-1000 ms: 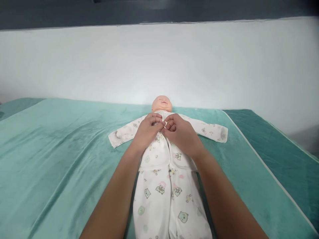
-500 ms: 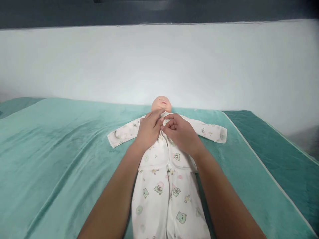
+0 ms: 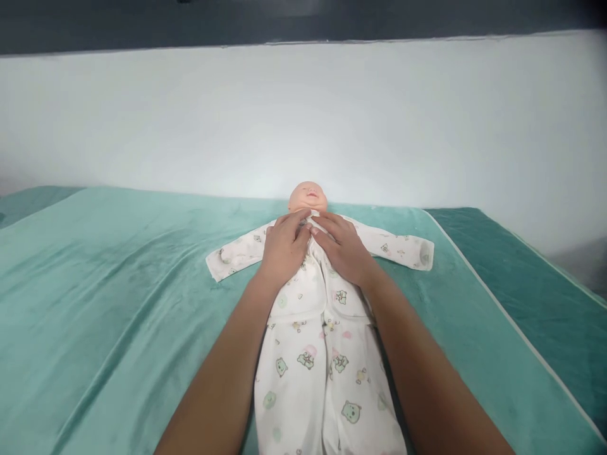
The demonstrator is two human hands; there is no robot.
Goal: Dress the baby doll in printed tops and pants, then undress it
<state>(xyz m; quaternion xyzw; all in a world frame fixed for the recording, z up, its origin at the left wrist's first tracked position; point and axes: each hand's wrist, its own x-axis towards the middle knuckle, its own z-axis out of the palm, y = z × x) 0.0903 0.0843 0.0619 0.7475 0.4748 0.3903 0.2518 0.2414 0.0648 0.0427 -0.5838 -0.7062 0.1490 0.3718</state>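
A baby doll [image 3: 307, 197] lies on its back, its head toward the wall. It wears a white long-sleeved baby shirt [image 3: 349, 296] with small bear prints, the sleeves spread to both sides, and white pants [image 3: 308, 392] with the same pattern. On the left of the shirt's chest rests my left hand [image 3: 287, 246], fingers stretched out toward the neck. My right hand [image 3: 344, 246] lies on the other side of the chest with its fingers extended. The two thumbs nearly meet at the front opening. My hands hide most of the upper fastening.
A light green blanket [image 3: 118, 265] with a few folds covers the surface under the doll. Darker green cloth [image 3: 531, 284] shows beyond its pale edge on the right. Behind the doll's head stands a white wall [image 3: 303, 120] with a dark band above it.
My right hand's curled fingers have straightened and now lie flat on the shirt front. My left hand stays in nearly the same place. The shirt's front edges have shifted slightly.
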